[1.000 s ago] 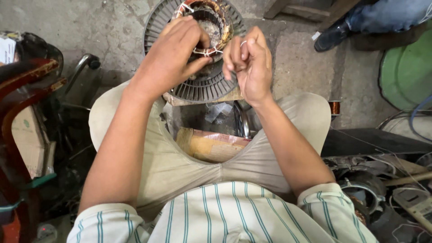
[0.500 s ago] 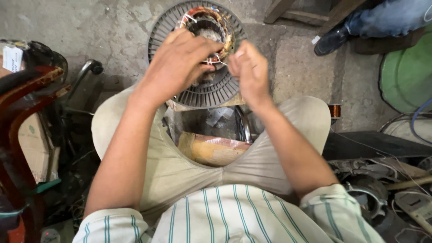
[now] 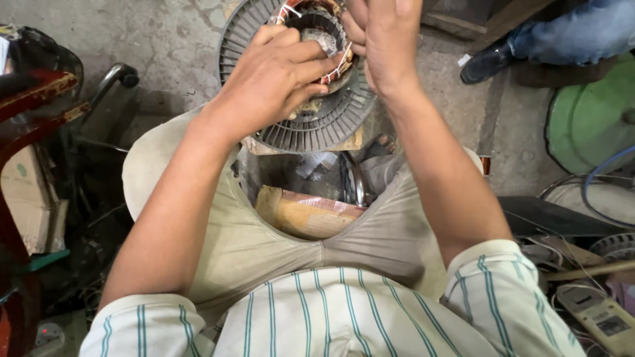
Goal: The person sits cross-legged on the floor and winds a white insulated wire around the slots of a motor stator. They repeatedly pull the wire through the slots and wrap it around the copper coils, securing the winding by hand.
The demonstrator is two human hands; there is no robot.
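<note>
Crowding the finned stator [image 3: 317, 125], left hand [image 3: 274, 76] pinches its winding; right hand's [image 3: 387, 39] grip unclear.

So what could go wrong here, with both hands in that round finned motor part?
The left hand and right hand work the thin windings; a hard tug might snap or nick one. The finned stator rests loosely by the knees and could slip. Its fin edges may scrape fingers.

Bare concrete floor [image 3: 165, 39] left of the finned motor stator [image 3: 311, 125] looks passable; clutter crowds both sides.
</note>
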